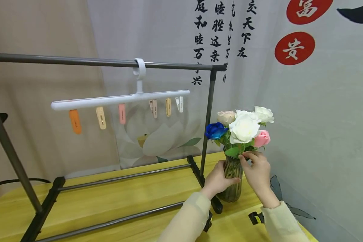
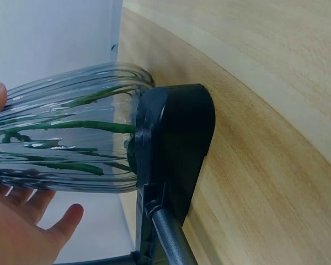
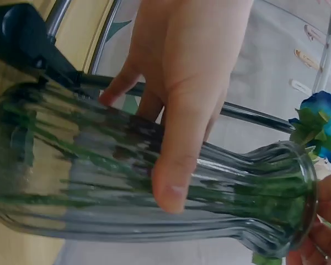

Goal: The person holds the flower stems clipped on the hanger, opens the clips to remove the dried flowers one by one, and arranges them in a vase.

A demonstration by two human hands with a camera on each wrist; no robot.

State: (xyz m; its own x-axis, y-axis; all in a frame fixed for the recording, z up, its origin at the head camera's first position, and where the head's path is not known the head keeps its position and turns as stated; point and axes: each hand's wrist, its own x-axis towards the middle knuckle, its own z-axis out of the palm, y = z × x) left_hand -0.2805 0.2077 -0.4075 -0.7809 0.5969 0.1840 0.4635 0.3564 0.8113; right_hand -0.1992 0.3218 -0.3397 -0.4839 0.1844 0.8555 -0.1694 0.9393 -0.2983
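A ribbed clear glass vase point(image 1: 233, 173) stands on the table to the right of the rack, holding green stems and roses. Above its rim are a large white rose point(image 1: 244, 127), a blue rose point(image 1: 216, 131), a pink rose point(image 1: 262, 138) and paler ones. My left hand point(image 1: 219, 179) grips the vase's body, its thumb across the front in the right wrist view. At the mouth, my right hand point(image 1: 257, 169) pinches at a green rose leaf point(image 1: 232, 152) with thumb and forefinger. In the right wrist view its fingertips show beside the rim; exactly what lies between them is hidden.
A dark metal rack point(image 1: 210, 114) stands left of the vase, its black foot point(image 2: 179, 127) close by the vase's base. From its bar hangs a white hanger point(image 1: 121, 99) with several coloured clips. A black object point(image 1: 255, 217) lies near the right sleeve. Printed cloth hangs behind.
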